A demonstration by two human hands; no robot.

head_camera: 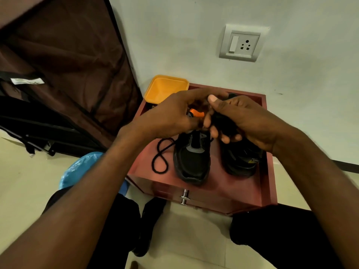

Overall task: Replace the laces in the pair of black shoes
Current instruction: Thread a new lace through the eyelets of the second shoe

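Two black shoes stand side by side on a low red-brown cabinet [217,185], toes towards me: the left shoe [192,162] and the right shoe [240,160]. A loose black lace [160,158] lies curled on the cabinet top left of the left shoe. My left hand [171,115] and my right hand [244,119] meet above the shoes' heels. An orange piece [197,114] shows between my left fingers. My right hand grips a bundle of black lace [223,123]. The shoes' rear parts are hidden behind my hands.
An orange tub [165,88] stands at the cabinet's back left corner against the wall. A brown fabric wardrobe [64,74] fills the left. A blue plastic bag [81,167] lies on the floor by my left arm. A wall socket [241,43] sits above. The cabinet drawer has a metal knob [184,197].
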